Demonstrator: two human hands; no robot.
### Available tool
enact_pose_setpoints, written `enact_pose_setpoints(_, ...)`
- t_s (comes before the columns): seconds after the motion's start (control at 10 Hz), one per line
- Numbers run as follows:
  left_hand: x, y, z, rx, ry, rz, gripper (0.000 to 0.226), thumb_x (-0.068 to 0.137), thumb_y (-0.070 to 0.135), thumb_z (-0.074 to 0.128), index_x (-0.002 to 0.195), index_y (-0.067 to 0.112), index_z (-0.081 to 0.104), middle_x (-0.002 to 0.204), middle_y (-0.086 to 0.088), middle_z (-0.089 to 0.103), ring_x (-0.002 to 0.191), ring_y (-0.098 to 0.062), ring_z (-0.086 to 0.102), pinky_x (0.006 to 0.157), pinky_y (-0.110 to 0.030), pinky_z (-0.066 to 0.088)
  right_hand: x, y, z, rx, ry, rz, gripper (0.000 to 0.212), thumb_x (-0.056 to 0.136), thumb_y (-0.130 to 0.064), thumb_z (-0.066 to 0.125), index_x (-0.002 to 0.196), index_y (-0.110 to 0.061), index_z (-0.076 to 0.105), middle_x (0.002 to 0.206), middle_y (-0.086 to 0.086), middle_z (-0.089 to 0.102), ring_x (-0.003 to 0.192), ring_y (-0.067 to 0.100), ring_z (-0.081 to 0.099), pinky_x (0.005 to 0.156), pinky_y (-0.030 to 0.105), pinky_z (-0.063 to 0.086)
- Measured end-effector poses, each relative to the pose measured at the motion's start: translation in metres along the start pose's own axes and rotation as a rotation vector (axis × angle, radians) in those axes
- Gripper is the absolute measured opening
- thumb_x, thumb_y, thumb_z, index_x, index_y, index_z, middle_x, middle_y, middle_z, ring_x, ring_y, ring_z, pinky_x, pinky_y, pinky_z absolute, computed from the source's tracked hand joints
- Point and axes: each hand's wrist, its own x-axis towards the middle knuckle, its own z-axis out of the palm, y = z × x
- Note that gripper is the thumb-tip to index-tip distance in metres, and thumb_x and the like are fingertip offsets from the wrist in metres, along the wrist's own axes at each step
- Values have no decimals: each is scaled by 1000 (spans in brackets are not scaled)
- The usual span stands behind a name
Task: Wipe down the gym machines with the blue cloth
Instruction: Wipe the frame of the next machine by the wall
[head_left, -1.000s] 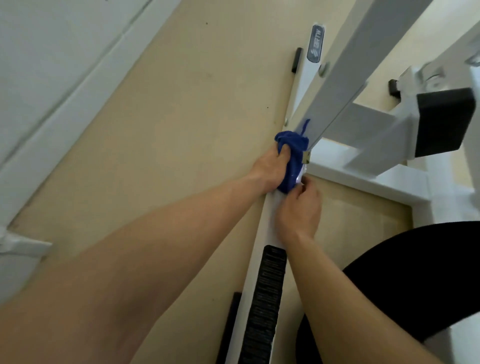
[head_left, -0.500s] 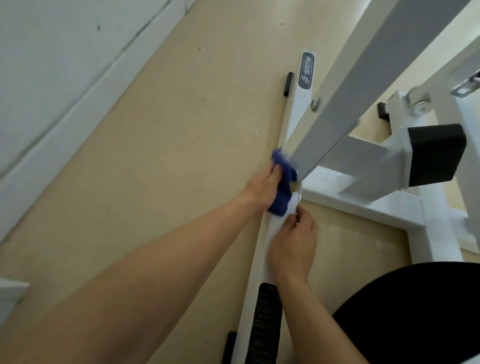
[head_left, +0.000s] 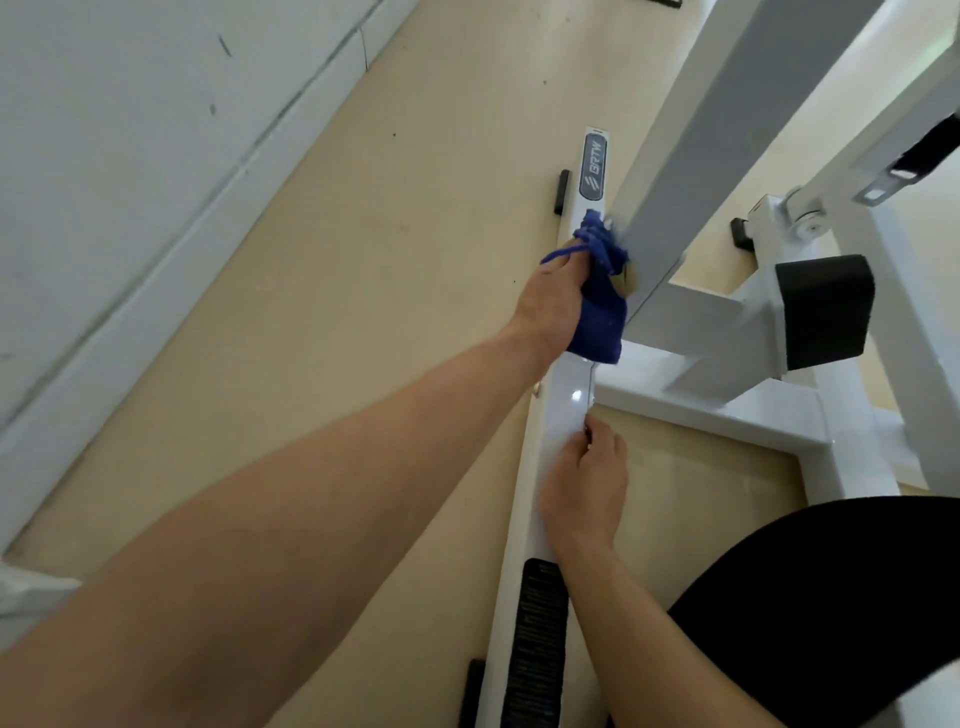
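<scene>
A white gym machine lies low on the floor, its long base rail (head_left: 563, 410) running from the bottom of the view toward a grey logo plate (head_left: 594, 166). My left hand (head_left: 553, 301) grips the bunched blue cloth (head_left: 597, 306) and presses it on the rail where the slanted white upright (head_left: 685, 171) meets it. My right hand (head_left: 584, 483) rests on the rail nearer to me, with its fingers curled over the rail's right edge. The cloth hides my left fingers.
A black ribbed foot pad (head_left: 535, 639) sits on the rail near me. White cross beams (head_left: 696, 400) and a black block (head_left: 821, 312) stand to the right. The white wall and skirting (head_left: 171, 270) run along the left, with beige floor (head_left: 374, 291) between. My dark-clothed knee (head_left: 831, 597) is at lower right.
My left hand slid the blue cloth farther along the rail, away from me toward the logo plate. My right hand stayed on the rail, and the gap between the hands grew.
</scene>
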Motion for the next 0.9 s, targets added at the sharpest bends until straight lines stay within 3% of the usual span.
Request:
enact_pose_setpoints(0.1,-6,22,8,-2,1,91,38,105,20,39,136,3,51,139,-18,54,129,-33,51,98,-35,43,-8,-14,-11,-64,5,-39,36,101,-25,33,124,-15,59,112,0,57,102,22,56,91,41,48)
enact_pose_setpoints(0.2,-21,52,14,4,-32,156,41,103,17,43,143,14,45,143,-11,53,131,-27,50,109,-41,42,-4,-40,-35,-69,63,-139,39,104,-25,33,136,-18,54,125,-3,55,116,18,53,96,31,43)
enact_pose_setpoints(0.3,-26,83,19,1,-52,245,38,103,14,42,140,13,48,134,-9,58,114,-19,56,103,-37,44,10,-82,-69,-11,110,-269,40,106,-25,35,144,-21,46,136,-7,50,122,11,50,102,30,43)
enact_pose_setpoints(0.4,-34,133,25,-26,-60,322,33,105,21,41,134,11,53,113,-1,58,103,-14,54,99,-35,46,27,-119,-102,12,190,-349,39,106,-26,35,143,-22,48,136,-6,52,119,11,53,95,26,41)
enact_pose_setpoints(0.5,-34,149,34,-199,-130,370,26,107,28,37,114,21,61,103,1,64,98,-16,60,104,-40,44,36,-142,-128,44,201,-343,39,106,-27,36,142,-22,49,140,-7,51,118,7,50,90,21,33)
enact_pose_setpoints(0.6,-29,120,34,-193,-105,272,25,100,40,43,109,29,64,110,3,68,107,-17,63,108,-41,43,32,-148,-148,26,188,-358,38,107,-27,35,141,-22,50,140,-6,51,117,8,51,88,21,32)
enact_pose_setpoints(0.7,-32,122,32,-210,-64,168,31,104,24,43,128,12,58,106,-1,60,98,-18,58,94,-32,48,28,-143,-160,9,187,-361,37,107,-29,35,140,-23,52,141,-6,52,114,8,50,89,24,33)
enact_pose_setpoints(0.8,-37,170,38,-403,-142,227,17,103,15,46,106,13,63,94,-5,65,91,-18,61,87,-29,47,26,-141,-170,36,182,-338,36,106,-26,37,137,-20,54,138,-2,55,118,12,53,93,25,36)
enact_pose_setpoints(0.9,-43,197,42,-219,-111,453,26,104,16,44,124,13,60,111,-3,67,105,-19,62,101,-34,47,24,-143,-176,66,184,-321,35,105,-25,39,135,-20,56,135,-2,57,117,13,54,94,26,38)
